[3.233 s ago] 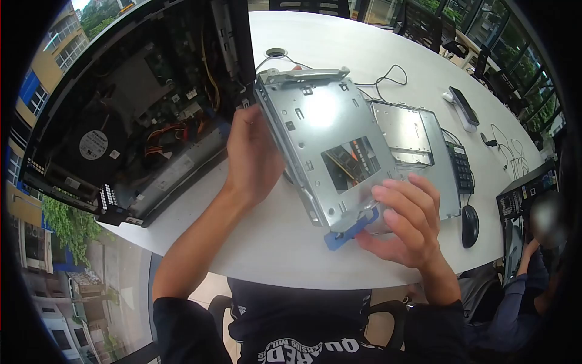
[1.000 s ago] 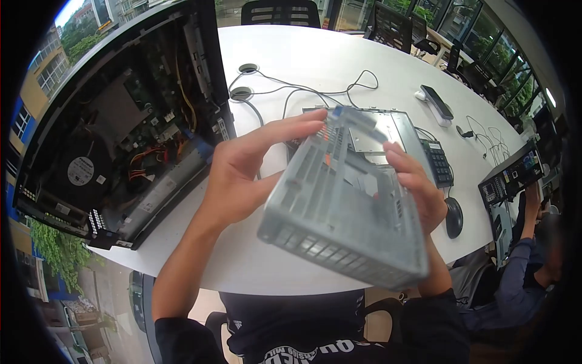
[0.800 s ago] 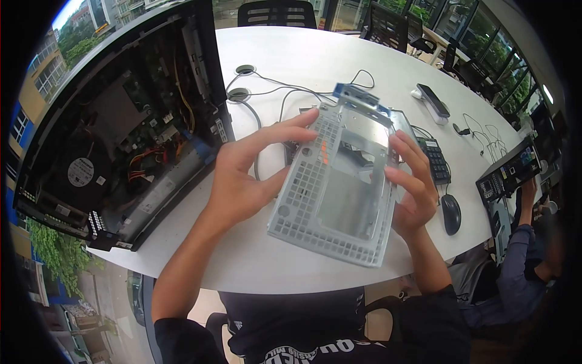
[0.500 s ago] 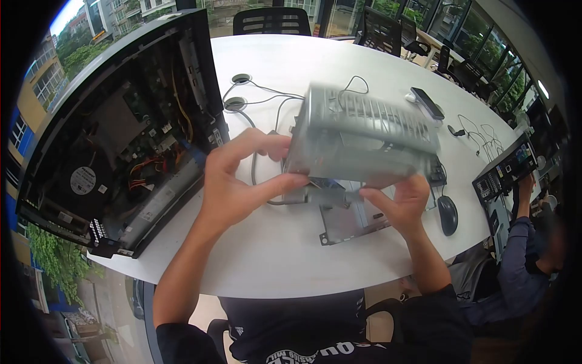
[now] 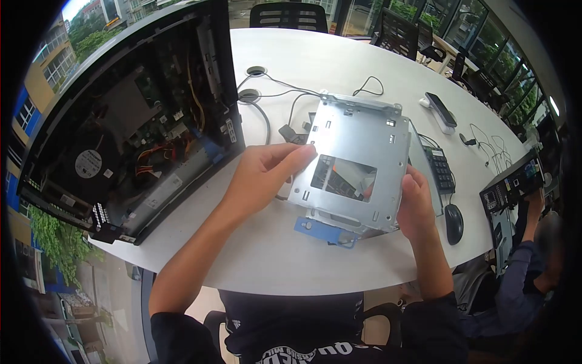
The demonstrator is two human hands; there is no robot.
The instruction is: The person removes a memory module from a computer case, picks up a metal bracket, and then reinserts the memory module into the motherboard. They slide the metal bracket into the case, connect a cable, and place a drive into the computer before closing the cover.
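A silver metal drive cage (image 5: 367, 136) is held up over the white table, its flat face with a rectangular cut-out turned toward me. A blue latch (image 5: 327, 231) sticks out at its lower edge. My left hand (image 5: 267, 176) pinches the cage's left edge between thumb and fingers. Along the right edge, my right hand (image 5: 417, 203) is closed around the side, its fingertips partly hidden behind the metal. Left of my hands stands an open desktop computer case (image 5: 130, 133), showing a round fan (image 5: 88, 164), coloured wires and a circuit board.
To the right lie a black mouse (image 5: 453, 224), a keyboard (image 5: 441, 173) partly covered, and a phone (image 5: 441, 109). Cables run from the table's grommets (image 5: 256, 71). A co-worker's hand (image 5: 535, 203) rests at another opened computer (image 5: 512, 182) on the far right.
The cage has been turned over: its slotted, rounded side faced up before, and now the flat face with the cut-out and blue latch shows. Both hands keep hold, and the view has shifted slightly.
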